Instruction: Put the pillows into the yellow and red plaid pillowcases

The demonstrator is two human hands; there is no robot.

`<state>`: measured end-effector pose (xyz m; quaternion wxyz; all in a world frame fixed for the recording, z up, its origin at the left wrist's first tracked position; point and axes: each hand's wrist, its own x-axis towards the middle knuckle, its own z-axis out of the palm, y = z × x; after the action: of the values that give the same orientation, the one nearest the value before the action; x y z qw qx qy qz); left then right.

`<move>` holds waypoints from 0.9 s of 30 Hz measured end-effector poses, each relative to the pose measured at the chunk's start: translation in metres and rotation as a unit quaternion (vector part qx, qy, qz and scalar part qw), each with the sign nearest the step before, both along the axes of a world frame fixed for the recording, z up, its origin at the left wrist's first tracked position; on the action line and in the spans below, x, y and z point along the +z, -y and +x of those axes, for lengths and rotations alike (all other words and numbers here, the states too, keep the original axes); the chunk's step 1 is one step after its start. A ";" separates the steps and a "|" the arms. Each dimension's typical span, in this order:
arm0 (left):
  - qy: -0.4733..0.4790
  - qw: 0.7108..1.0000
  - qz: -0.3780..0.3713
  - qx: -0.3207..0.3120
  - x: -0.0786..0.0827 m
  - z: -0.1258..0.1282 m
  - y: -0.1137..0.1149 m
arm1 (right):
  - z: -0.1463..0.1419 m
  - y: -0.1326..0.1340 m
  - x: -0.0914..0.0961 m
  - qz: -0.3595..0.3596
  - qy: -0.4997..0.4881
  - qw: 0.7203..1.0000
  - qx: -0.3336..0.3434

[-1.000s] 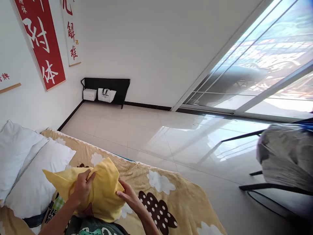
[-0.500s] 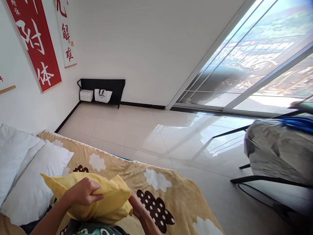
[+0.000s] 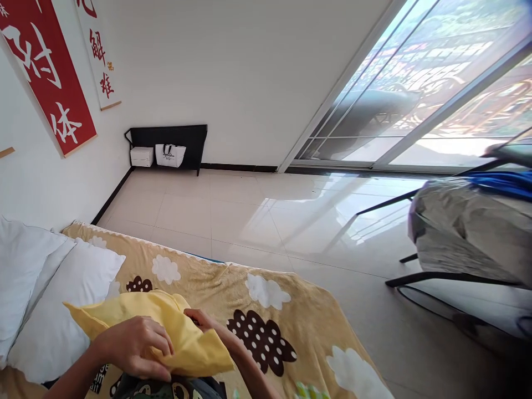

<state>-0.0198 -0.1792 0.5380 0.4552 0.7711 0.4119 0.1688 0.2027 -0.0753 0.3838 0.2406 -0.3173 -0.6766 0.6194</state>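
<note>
A yellow cloth (image 3: 166,321), folded over on itself, lies between both hands above a bed with a tan blanket (image 3: 216,288) printed with white and brown clouds. My left hand (image 3: 135,346) is closed over the cloth's near edge, fingers curled on top. My right hand (image 3: 203,321) grips the cloth from the right side, fingers partly tucked under the fabric. Beneath the cloth a dark green patterned garment (image 3: 166,388) shows at the bottom edge.
Two white pillows (image 3: 54,299) lie at the left of the bed. Glossy tiled floor (image 3: 249,216) spreads beyond. A black chair with a grey bundle (image 3: 469,233) stands at the right by sliding glass doors (image 3: 436,94). A black shelf (image 3: 166,144) with a white bag sits in the far corner.
The cloth has been folded down and flattened. My left hand moved lower onto its near edge, and my right hand came up onto its right side. The view shifted slightly rightward.
</note>
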 end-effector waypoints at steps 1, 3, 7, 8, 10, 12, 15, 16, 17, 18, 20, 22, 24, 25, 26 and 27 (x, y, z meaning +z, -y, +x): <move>0.026 0.999 -0.022 -0.011 0.000 -0.001 -0.001 | 0.001 0.001 0.000 -0.021 0.006 1.000 0.018; 0.037 0.998 -0.044 0.020 -0.004 -0.011 -0.005 | 0.005 0.003 0.001 -0.070 0.019 0.997 0.041; -0.082 0.966 -0.015 0.243 -0.027 -0.063 -0.010 | 0.015 0.012 0.000 -0.129 0.045 0.990 0.035; -0.105 0.959 -0.036 0.262 -0.034 -0.078 -0.009 | 0.017 0.015 0.000 -0.134 0.050 0.989 0.037; -0.123 0.956 -0.118 0.237 -0.047 -0.101 -0.004 | 0.019 0.020 -0.001 -0.135 0.050 0.988 0.050; -0.123 0.954 -0.181 0.206 -0.058 -0.112 0.002 | 0.018 0.023 -0.002 -0.135 0.045 0.988 0.063; -0.100 0.953 -0.179 0.225 -0.072 -0.111 0.009 | 0.017 0.020 -0.004 -0.137 0.030 0.988 0.063; -0.080 0.954 -0.170 0.232 -0.075 -0.108 0.011 | 0.017 0.016 -0.004 -0.138 0.022 0.989 0.055; -0.055 0.957 -0.166 0.233 -0.078 -0.106 0.012 | 0.017 0.011 -0.004 -0.130 0.012 0.990 0.043; -0.030 0.958 -0.169 0.230 -0.081 -0.104 0.012 | 0.017 0.004 -0.003 -0.108 0.003 0.994 0.030; 0.004 0.955 -0.196 0.224 -0.085 -0.102 0.013 | 0.015 -0.012 -0.001 -0.026 -0.008 1.000 0.002; 0.016 0.944 -0.232 0.233 -0.089 -0.103 0.012 | 0.008 -0.027 0.001 0.064 -0.003 0.998 -0.027; 0.046 0.927 -0.261 0.266 -0.096 -0.107 0.011 | -0.002 -0.037 -0.002 0.105 0.005 0.993 -0.052; 0.069 0.917 -0.271 0.285 -0.101 -0.109 0.011 | -0.007 -0.038 -0.006 0.107 0.007 0.992 -0.060; 0.093 0.906 -0.279 0.303 -0.106 -0.111 0.011 | -0.012 -0.038 -0.011 0.104 0.007 0.993 -0.061; 0.115 0.897 -0.285 0.319 -0.112 -0.112 0.011 | -0.016 -0.037 -0.017 0.098 0.005 0.993 -0.060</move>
<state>-0.1320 -0.1905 0.4263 0.6215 0.4108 0.6108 0.2682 0.1862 -0.0378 0.3664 0.3041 -0.3357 -0.7151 0.5325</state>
